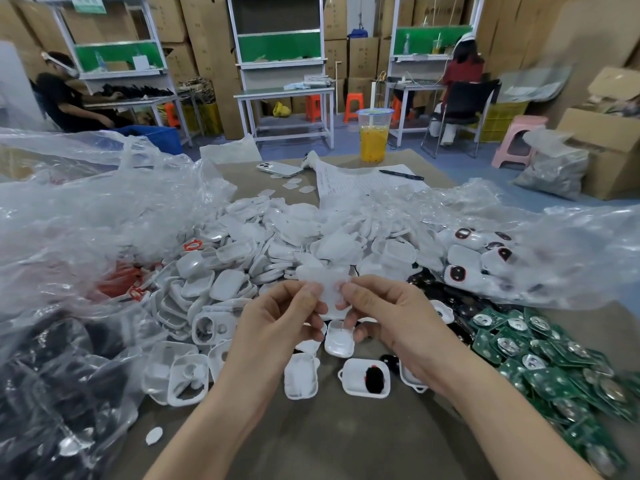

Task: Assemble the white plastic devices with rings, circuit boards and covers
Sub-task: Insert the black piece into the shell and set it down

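Both forearms run in from the near edge over the table [346,441] and meet at centre. Just beyond the wrists lie open shells [300,375], one with a black part [373,375] seated in it, and a cover [340,339] lies directly under my fingers. My left hand [277,327] and right hand [394,320] are raised above these with their backs toward me and the fingers curled. Each hand pinches one side of a single white piece [323,289] with its fingertips, so the grip is narrow and closed on that piece at both sides. The piece is blurred, and I cannot tell whether it is one part or two already joined. Judgement: the step in hand is mating two white halves of one device. The next move calls for even, square pressure at both edges so the halves seat without skew. Boards [554,358] lie heaped near right. Rings [119,282] show red inside the bag [86,220] at left. The main pile [277,244] of white parts lies beyond my hands, with finished units [462,271] in plastic to its right. A cup [373,138] stands at the far edge.
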Demonstrator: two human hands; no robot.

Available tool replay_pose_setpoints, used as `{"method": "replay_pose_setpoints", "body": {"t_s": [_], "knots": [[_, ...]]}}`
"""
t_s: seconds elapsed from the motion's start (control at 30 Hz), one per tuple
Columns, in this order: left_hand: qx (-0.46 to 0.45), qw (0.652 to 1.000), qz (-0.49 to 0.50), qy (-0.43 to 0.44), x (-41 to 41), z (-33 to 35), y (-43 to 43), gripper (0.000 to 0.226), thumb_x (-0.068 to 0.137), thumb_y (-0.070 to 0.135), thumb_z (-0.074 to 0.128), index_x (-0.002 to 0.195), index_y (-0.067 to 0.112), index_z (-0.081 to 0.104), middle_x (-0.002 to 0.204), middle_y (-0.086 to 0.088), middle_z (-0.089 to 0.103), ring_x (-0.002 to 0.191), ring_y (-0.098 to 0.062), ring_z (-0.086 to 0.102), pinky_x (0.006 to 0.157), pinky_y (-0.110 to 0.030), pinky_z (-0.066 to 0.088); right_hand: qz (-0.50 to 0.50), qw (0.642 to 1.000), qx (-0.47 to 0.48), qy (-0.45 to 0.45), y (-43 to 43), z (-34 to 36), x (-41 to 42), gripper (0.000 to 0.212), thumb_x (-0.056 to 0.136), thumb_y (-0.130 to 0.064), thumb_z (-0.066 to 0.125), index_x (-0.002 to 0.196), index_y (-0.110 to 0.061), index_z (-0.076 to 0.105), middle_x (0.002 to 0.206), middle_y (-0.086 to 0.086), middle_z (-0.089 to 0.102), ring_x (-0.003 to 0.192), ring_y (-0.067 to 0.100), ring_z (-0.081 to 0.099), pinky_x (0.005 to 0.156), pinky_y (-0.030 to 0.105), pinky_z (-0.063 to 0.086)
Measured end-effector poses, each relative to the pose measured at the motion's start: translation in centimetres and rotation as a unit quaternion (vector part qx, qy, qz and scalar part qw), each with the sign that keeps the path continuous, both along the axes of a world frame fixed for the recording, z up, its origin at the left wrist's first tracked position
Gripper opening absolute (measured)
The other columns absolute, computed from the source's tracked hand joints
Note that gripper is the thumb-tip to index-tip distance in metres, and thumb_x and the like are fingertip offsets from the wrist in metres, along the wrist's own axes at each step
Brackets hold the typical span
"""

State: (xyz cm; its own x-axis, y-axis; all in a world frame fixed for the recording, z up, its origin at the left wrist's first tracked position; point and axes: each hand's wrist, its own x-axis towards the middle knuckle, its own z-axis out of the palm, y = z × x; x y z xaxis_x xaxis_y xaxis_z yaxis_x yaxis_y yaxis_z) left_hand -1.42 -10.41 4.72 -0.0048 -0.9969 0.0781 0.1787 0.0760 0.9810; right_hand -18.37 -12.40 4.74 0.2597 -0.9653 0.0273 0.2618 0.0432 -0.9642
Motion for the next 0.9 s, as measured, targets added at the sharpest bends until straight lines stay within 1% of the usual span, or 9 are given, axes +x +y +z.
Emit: {"method": "replay_pose_setpoints", "body": {"t_s": [0.13, 0.27, 0.33, 0.47, 0.57, 0.67, 0.73, 0.8, 0.9], "knots": [[0.004, 1.0, -0.011, -0.002, 0.09, 0.06, 0.03, 0.016, 0.091, 0.032, 0.073, 0.081, 0.02, 0.077, 0.08, -0.005, 0.069, 0.069, -0.016, 0.059, 0.065, -0.024, 0.053, -0.013, 1.0, -0.009, 0.002, -0.15, 0.14, -0.48, 0.029, 0.073, -0.036, 0.077, 0.091, -0.014, 0.081, 0.078, 0.002, 0.07, 0.065, 0.014, 0.062, 0.055, 0.023, 0.051], [0.002, 1.0, -0.015, -0.004, 0.2, 0.16, 0.16, 0.019, 0.086, 0.036, 0.066, 0.081, 0.02, 0.076, 0.081, -0.004, 0.069, 0.07, -0.015, 0.059, 0.066, -0.024, 0.053, -0.023, 1.0, -0.014, 0.004, -0.11, 0.17, -0.63, 0.033, 0.073, -0.039, 0.077, 0.093, -0.013, 0.081, 0.079, 0.002, 0.07, 0.065, 0.014, 0.061, 0.055, 0.023, 0.051], [-0.002, 1.0, -0.013, -0.016, 0.15, 0.1, 0.14, 0.019, 0.089, 0.034, 0.065, 0.08, 0.021, 0.076, 0.08, -0.003, 0.069, 0.069, -0.015, 0.06, 0.066, -0.024, 0.053, -0.021, 1.0, -0.014, 0.002, -0.13, 0.19, -0.6, 0.034, 0.072, -0.04, 0.077, 0.093, -0.013, 0.081, 0.079, 0.002, 0.07, 0.065, 0.014, 0.062, 0.055, 0.023, 0.051], [-0.015, 0.998, -0.001, -0.056, 0.12, -0.31, 0.01, 0.026, 0.101, 0.022, 0.06, 0.08, 0.021, 0.075, 0.08, -0.003, 0.07, 0.068, -0.016, 0.06, 0.065, -0.025, 0.053, -0.023, 1.0, -0.013, -0.005, -0.15, 0.27, -0.6, 0.036, 0.07, -0.043, 0.077, 0.09, -0.014, 0.081, 0.077, -0.001, 0.069, 0.063, 0.013, 0.062, 0.054, 0.023, 0.052], [-0.018, 0.998, -0.004, -0.064, 0.09, -0.3, 0.19, 0.023, 0.1, 0.025, 0.06, 0.082, 0.02, 0.074, 0.081, -0.003, 0.07, 0.069, -0.016, 0.061, 0.067, -0.025, 0.053, -0.025, 0.999, -0.019, 0.008, -0.11, 0.32, -0.71, 0.039, 0.067, -0.044, 0.08, 0.091, -0.014, 0.081, 0.076, -0.001, 0.069, 0.064, 0.013, 0.062, 0.056, 0.022, 0.052], [-0.03, 0.998, -0.003, -0.052, -0.01, -0.04, 0.46, 0.017, 0.096, 0.033, 0.063, 0.096, 0.021, 0.075, 0.082, -0.003, 0.07, 0.07, -0.016, 0.063, 0.066, -0.024, 0.054, -0.021, 1.0, -0.016, 0.016, -0.08, 0.32, -0.84, 0.038, 0.068, -0.041, 0.081, 0.093, -0.012, 0.08, 0.077, 0.002, 0.069, 0.066, 0.013, 0.061, 0.057, 0.022, 0.053], [-0.042, 0.997, -0.008, -0.06, -0.13, 0.08, 0.64, 0.018, 0.091, 0.039, 0.065, 0.099, 0.026, 0.075, 0.082, -0.002, 0.07, 0.069, -0.015, 0.064, 0.065, -0.021, 0.053, -0.015, 0.999, -0.018, 0.022, -0.03, 0.36, -0.86, 0.037, 0.069, -0.04, 0.08, 0.094, -0.012, 0.081, 0.077, 0.002, 0.069, 0.065, 0.013, 0.06, 0.057, 0.022, 0.053], [-0.051, 0.995, -0.006, -0.083, -0.28, 0.17, 0.79, 0.01, 0.094, 0.034, 0.066, 0.094, 0.029, 0.076, 0.077, 0.001, 0.07, 0.066, -0.013, 0.064, 0.063, -0.018, 0.052, -0.011, 0.999, -0.023, 0.03, 0.02, 0.38, -0.85, 0.035, 0.071, -0.039, 0.079, 0.093, -0.013, 0.081, 0.076, 0.001, 0.069, 0.064, 0.012, 0.06, 0.058, 0.022, 0.053], [-0.054, 0.993, 0.005, -0.103, -0.34, 0.04, 0.82, 0.013, 0.095, 0.028, 0.066, 0.086, 0.027, 0.075, 0.07, 0.002, 0.068, 0.062, -0.01, 0.062, 0.061, -0.015, 0.051, -0.015, 0.998, -0.031, 0.046, 0.02, 0.37, -0.81, 0.03, 0.074, -0.039, 0.078, 0.092, -0.015, 0.081, 0.075, -0.001, 0.069, 0.063, 0.012, 0.06, 0.059, 0.022, 0.053]]}}
